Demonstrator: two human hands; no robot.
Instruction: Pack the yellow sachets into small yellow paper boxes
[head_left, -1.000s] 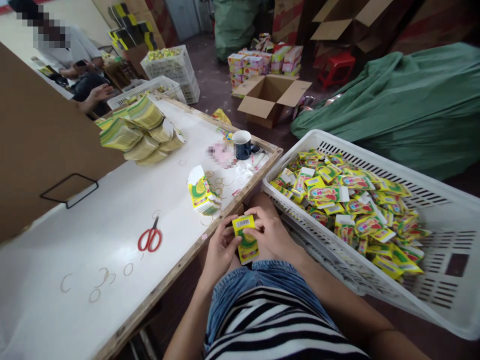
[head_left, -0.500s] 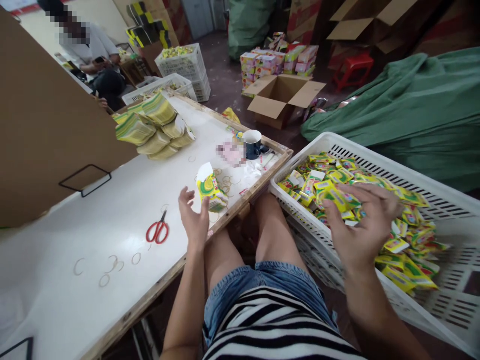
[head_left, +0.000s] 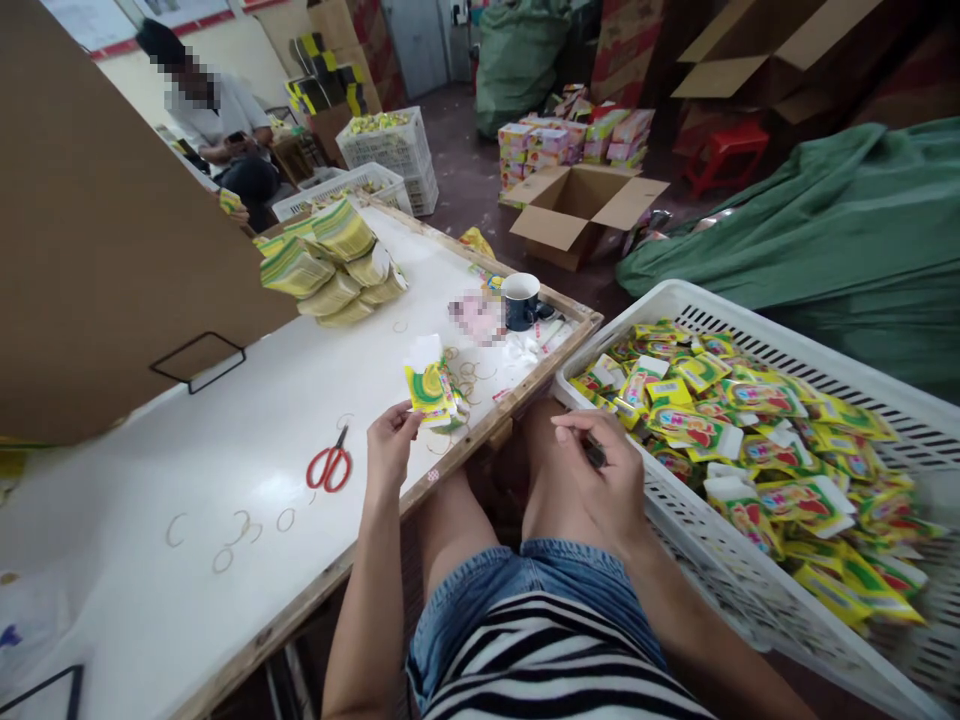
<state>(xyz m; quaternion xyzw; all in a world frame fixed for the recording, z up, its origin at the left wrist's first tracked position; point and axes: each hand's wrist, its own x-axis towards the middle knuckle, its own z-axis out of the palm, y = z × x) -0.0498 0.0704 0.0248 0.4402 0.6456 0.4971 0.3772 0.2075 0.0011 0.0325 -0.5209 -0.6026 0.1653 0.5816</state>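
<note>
My left hand (head_left: 391,445) is at the table's front edge, thumb and fingers pinched on the near corner of a flat yellow-and-green carton (head_left: 427,392) with a white flap. That carton rests against a small stack of similar ones on the table. Over my lap, between table and basket, my right hand (head_left: 606,475) is curled closed, thumb against the forefinger, and I see nothing in it. Beside it, a white plastic basket (head_left: 679,300) holds many yellow, green and red cartons (head_left: 765,400). Left of my left hand lie red-handled scissors (head_left: 328,466).
Bundled cartons (head_left: 330,265) are piled farther back on the white table (head_left: 262,430). Rubber bands (head_left: 285,520) lie scattered; a dark mug (head_left: 520,302) stands near the corner. An open cardboard box (head_left: 574,215) is on the floor. Another person (head_left: 225,130) sits at the far left.
My right hand has moved left, from above the basket to over my lap, and its fingers have closed. My left hand, open before, now pinches a carton. The view has shifted slightly.
</note>
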